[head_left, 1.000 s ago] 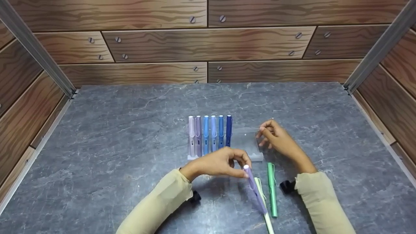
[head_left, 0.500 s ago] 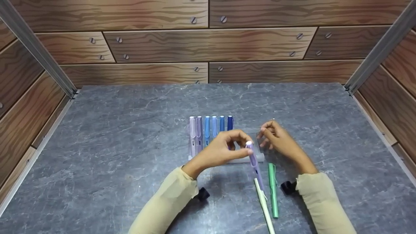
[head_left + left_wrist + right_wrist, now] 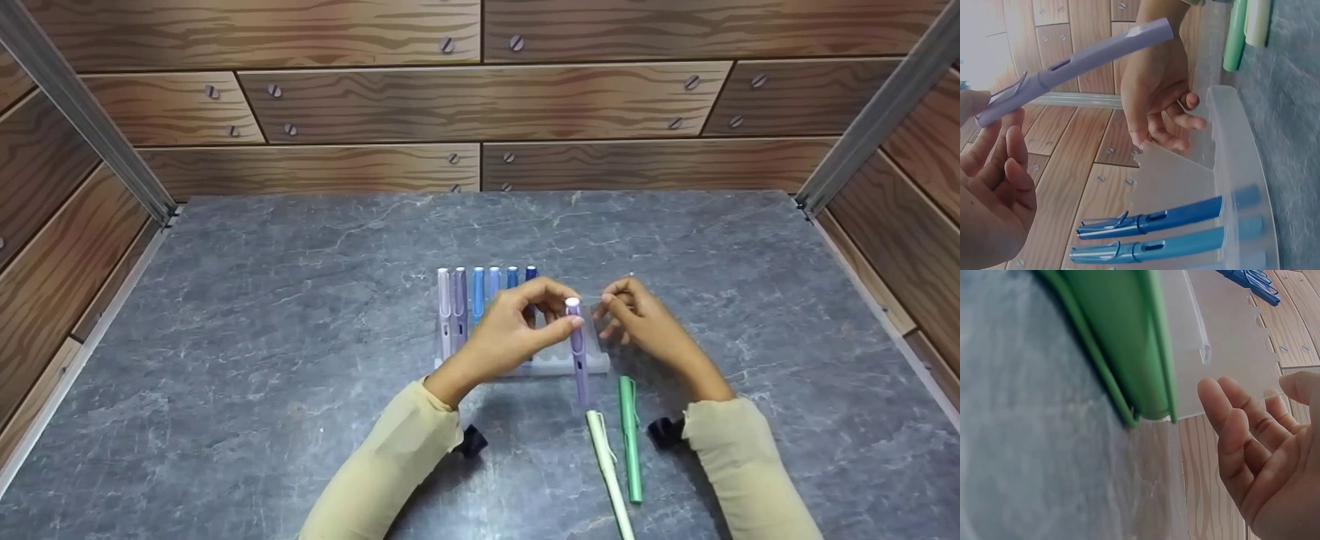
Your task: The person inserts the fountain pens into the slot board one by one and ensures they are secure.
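Note:
My left hand (image 3: 510,326) pinches a light purple pen (image 3: 578,352) near its capped top, between thumb and fingers. The pen points downward in front of a clear plastic pen stand (image 3: 598,365), apart from it in the left wrist view. Several purple and blue pens (image 3: 478,289) stand side by side in the stand's left part; my left hand hides some of them from the head view. At the stand's right upper corner, my right hand (image 3: 641,319) holds the edge of the clear back panel (image 3: 1176,174) with thumb and fingertips.
A green pen (image 3: 630,442) and a pale green pen (image 3: 609,472) lie on the grey marbled table (image 3: 262,360), nearer the front. Wood-patterned walls (image 3: 480,101) enclose the back and sides.
My left hand has lifted the purple pen away from the pale green pen, up and toward the stand, and the pen has turned more upright. The right hand stays at the stand's corner.

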Demonstrator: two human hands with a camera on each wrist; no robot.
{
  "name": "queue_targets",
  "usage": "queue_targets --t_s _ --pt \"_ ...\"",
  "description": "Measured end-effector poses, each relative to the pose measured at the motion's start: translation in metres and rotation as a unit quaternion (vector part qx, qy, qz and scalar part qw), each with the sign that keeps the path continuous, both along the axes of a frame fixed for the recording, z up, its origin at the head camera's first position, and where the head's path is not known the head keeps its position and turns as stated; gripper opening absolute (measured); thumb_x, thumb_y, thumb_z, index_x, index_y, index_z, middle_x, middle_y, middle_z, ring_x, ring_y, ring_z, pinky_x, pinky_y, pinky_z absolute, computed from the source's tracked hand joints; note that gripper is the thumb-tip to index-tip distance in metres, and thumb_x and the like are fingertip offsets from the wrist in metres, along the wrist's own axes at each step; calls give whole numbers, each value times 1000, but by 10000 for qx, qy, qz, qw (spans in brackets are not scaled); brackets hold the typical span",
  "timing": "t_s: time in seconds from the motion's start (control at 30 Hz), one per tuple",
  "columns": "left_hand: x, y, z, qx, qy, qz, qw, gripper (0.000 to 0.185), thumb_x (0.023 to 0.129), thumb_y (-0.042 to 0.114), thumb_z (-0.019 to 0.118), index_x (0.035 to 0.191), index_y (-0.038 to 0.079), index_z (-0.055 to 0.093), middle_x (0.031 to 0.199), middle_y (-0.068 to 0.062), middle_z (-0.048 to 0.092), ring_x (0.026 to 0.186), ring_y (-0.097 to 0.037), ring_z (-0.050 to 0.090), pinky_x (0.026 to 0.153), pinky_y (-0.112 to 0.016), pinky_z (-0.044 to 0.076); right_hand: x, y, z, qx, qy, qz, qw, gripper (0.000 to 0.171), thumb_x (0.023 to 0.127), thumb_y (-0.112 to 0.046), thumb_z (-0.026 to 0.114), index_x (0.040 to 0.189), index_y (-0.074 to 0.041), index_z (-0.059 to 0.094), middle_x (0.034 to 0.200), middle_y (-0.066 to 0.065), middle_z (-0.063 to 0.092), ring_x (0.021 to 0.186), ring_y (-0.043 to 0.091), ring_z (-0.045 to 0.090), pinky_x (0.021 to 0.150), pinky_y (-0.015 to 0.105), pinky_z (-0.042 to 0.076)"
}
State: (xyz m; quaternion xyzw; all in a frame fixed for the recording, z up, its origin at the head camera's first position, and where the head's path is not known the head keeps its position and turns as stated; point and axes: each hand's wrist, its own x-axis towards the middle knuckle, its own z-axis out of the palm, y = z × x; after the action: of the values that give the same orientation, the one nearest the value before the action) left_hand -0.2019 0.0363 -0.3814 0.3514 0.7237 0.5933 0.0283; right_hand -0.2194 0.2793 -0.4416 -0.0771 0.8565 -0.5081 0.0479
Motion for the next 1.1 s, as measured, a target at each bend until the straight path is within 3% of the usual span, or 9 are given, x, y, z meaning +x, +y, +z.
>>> queue_targets --t_s 0.4,0.7,0.9,1.1 --pt "-6 0 -2 -216 449 643 9967 24 88 18 71 108 7 66 86 -8 72 70 -6 57 63 -19 47 -1 -1 -2 -41 -12 -38 10000 30 104 -29 42 114 -1 43 99 16 65 70 15 67 55 27 49" --pt "-12 2 -9 -379 934 1083 9890 26 87 21 71 109 7 66 87 -6 74 69 -10 60 60 -19 46 -2 -1 -1 9 -27 -37 10000 31 104 -31 42 114 -2 43 100 16 65 71 17 68 57 28 50" --pt "-18 3 -12 -436 1006 1251 9861 26 87 23 71 109 10 68 86 -6 75 64 -4 54 54 -16 39 -2 0 0 51 12 -40 10000 35 103 -33 42 115 -1 42 101 16 65 71 15 67 56 28 50" --pt "-20 1 -15 -617 1022 1338 9838 26 87 24 72 109 9 69 86 -5 75 62 -2 52 54 -15 39 -2 0 -1 -5 -27 -50 10000 31 104 -30 42 115 -1 43 101 17 65 71 18 67 56 28 50"
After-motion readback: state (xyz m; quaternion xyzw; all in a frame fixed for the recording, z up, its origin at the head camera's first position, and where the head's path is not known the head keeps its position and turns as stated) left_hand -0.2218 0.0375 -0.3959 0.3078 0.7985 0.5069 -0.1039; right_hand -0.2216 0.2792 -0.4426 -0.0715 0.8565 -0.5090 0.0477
